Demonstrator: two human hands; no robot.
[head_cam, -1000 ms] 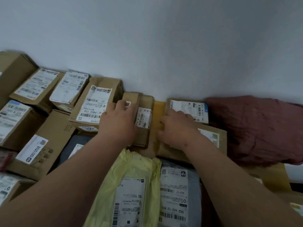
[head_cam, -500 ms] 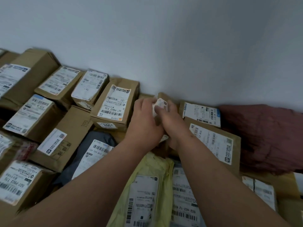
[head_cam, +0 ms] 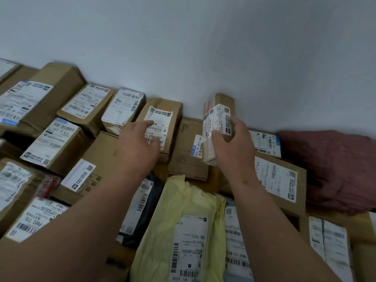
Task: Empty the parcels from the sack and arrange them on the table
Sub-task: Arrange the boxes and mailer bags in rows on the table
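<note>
My right hand [head_cam: 234,147] grips a small narrow cardboard parcel [head_cam: 218,119] with a white label, lifted and tilted above the row by the wall. My left hand [head_cam: 140,147] hovers with relaxed, spread fingers over a labelled brown box [head_cam: 162,119], holding nothing. Under the lifted parcel lies a flat brown box [head_cam: 187,151]. To the right sit a labelled box [head_cam: 266,143] and a larger flat box [head_cam: 284,180]. The reddish sack [head_cam: 335,169] lies crumpled at the right against the wall.
Several labelled cardboard boxes [head_cam: 50,143] fill the table at the left up to the wall [head_cam: 183,47]. A yellow plastic mailer [head_cam: 183,231], a dark mailer [head_cam: 146,210] and a grey mailer [head_cam: 236,251] lie near me. Another labelled parcel [head_cam: 329,247] sits at the lower right.
Both hands pressed parcels by the wall a second ago. Since then the right hand has lifted the small narrow parcel, and the left hand has let go and moved left over the labelled box.
</note>
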